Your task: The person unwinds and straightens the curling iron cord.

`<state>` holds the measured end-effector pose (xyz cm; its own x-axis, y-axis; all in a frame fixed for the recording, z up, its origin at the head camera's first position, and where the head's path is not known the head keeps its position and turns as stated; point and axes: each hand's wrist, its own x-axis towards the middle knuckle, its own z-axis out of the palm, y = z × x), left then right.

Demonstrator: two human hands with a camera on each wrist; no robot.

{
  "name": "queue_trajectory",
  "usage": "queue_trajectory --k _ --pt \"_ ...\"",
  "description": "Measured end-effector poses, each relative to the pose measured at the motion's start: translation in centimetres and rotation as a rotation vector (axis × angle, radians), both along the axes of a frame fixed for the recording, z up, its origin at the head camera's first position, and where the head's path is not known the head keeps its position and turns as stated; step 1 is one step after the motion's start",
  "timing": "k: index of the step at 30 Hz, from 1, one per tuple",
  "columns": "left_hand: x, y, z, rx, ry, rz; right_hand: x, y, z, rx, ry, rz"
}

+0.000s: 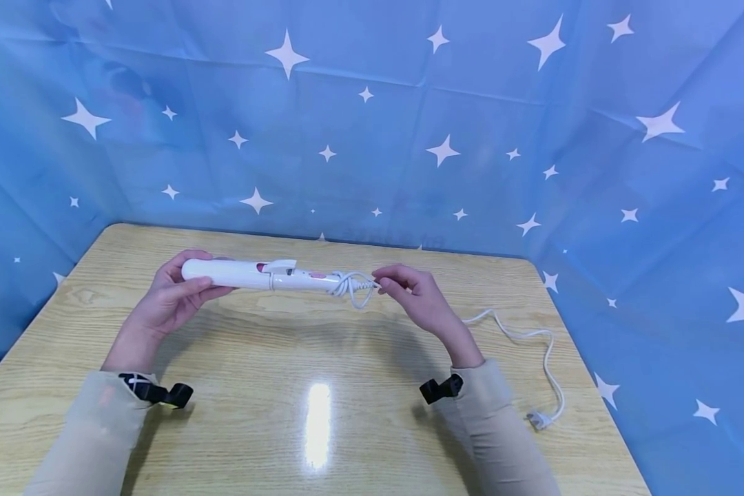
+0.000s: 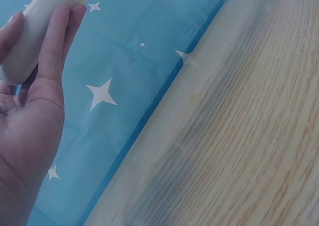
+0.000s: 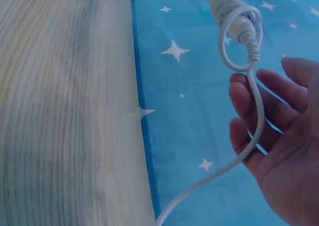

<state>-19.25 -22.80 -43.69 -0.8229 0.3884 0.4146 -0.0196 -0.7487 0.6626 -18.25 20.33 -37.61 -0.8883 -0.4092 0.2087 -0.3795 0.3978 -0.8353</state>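
A white curling iron [image 1: 238, 273] with pink details and a lever is held level above the wooden table. My left hand [image 1: 176, 293] grips its thick rounded end; in the left wrist view, the thumb and fingers lie on opposite sides of the white barrel [image 2: 35, 36]. White cord [image 3: 256, 104] loops around the handle end beside its ribbed sleeve [image 3: 249, 44]. My right hand [image 1: 418, 296] is at that end. The right wrist view shows its fingers [image 3: 241, 96] loosely bent and apart, with the cord running across them.
The cord's loose length [image 1: 548, 365] lies on the table's right side and ends in a plug [image 1: 539, 420]. A blue curtain with white stars [image 1: 372, 138] stands behind and beside the wooden table [image 1: 254, 427]. Both wrists wear black camera mounts [image 1: 440, 389].
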Motion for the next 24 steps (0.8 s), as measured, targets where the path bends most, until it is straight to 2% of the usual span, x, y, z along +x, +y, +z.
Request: queue_trajectory --k 7,12,18,20,24 --pt "-0.1 -0.1 -0.2 0.012 0.002 -0.019 0.1 0.2 -0.3 0.017 -0.021 -0.031" --pt "0.0 -0.2 -0.3 0.01 0.001 -0.009 0.2 0.3 -0.4 0.024 -0.04 -0.065" --pt "0.0 -0.4 -0.4 0.019 -0.005 0.024 0.2 0.7 -0.7 0.054 0.041 -0.112" --pt "0.1 -0.5 -0.4 0.015 -0.008 0.05 0.2 1.1 -0.8 0.043 0.076 -0.143" --pt "0.2 -1.1 -0.4 0.065 -0.017 0.051 0.0 2.3 -0.9 -0.028 0.114 -0.226"
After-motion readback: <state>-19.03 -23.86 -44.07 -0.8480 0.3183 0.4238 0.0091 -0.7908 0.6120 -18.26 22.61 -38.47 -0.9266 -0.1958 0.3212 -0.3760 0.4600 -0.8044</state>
